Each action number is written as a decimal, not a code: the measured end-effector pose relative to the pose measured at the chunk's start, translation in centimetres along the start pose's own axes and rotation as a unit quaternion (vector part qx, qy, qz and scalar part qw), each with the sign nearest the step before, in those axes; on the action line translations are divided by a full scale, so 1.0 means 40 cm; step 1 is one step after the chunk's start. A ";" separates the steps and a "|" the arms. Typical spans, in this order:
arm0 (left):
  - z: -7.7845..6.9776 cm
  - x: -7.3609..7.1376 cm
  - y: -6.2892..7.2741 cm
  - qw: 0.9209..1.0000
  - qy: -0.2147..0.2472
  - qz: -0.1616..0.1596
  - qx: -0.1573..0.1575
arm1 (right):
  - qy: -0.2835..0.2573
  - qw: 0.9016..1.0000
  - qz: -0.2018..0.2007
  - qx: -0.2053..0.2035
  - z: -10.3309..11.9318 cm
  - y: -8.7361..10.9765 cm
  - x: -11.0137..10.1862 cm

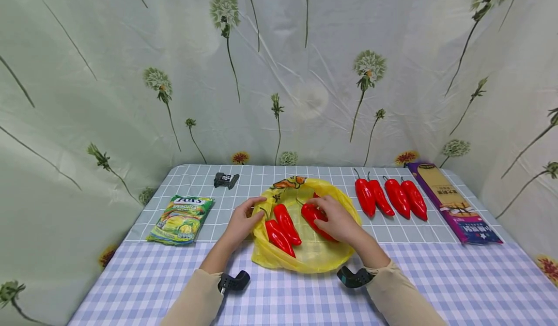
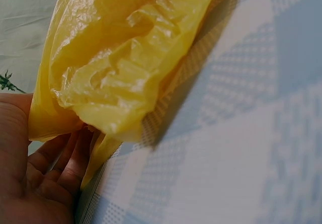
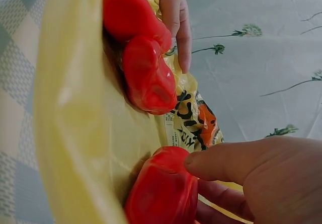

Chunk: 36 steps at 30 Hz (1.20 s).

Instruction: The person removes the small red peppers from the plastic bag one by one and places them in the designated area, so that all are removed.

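A yellow plastic bag (image 1: pixel 324 258) lies spread wide with its mouth up. My left hand (image 1: pixel 244 218) grips its left rim, thumb on one side and fingers on the other; the crumpled plastic (image 2: pixel 115 78) fills the left wrist view. Inside the bag, my right hand (image 1: pixel 339 221) holds a red pepper (image 1: pixel 310 213) with a green stem, thumb on one side and fingers round the other. Two red peppers, a front one (image 1: pixel 279 239) and a rear one (image 1: pixel 287 224), lie at the bag's left. Another bit of red (image 1: pixel 316 195) shows behind the right hand, mostly hidden.
Several red peppers (image 1: pixel 397 197) lie in a row right of the bag. Beyond them is a long purple package (image 1: pixel 453 202). A green Fox's candy bag (image 1: pixel 180 219) lies at the left, and a small black device (image 1: pixel 225 180) stands behind. A checked cloth (image 1: pixel 301 302) covers the table's front.
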<state>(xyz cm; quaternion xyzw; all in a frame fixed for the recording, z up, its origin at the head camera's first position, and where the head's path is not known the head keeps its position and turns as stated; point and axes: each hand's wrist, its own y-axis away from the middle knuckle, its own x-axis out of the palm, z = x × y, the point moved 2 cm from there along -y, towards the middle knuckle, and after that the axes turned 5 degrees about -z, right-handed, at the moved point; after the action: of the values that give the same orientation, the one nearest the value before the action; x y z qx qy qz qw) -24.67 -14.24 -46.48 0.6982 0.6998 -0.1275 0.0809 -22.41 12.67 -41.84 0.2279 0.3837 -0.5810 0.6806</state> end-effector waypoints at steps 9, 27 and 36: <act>0.003 0.000 0.000 1.000 0.000 0.000 0.004 | -0.006 1.000 0.005 0.019 -0.002 -0.001 0.009; 0.001 -0.002 0.002 1.000 0.012 0.001 0.006 | -0.004 0.999 0.026 0.020 0.006 0.004 0.010; 0.003 0.000 0.000 1.000 0.003 0.002 0.005 | -0.007 0.999 0.029 0.027 0.007 0.004 0.012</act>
<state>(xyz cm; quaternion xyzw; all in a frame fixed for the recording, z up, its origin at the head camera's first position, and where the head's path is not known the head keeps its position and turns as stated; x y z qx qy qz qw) -24.69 -14.27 -46.57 0.7005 0.6979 -0.1284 0.0758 -22.16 12.20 -42.08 0.2532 0.3563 -0.5727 0.6935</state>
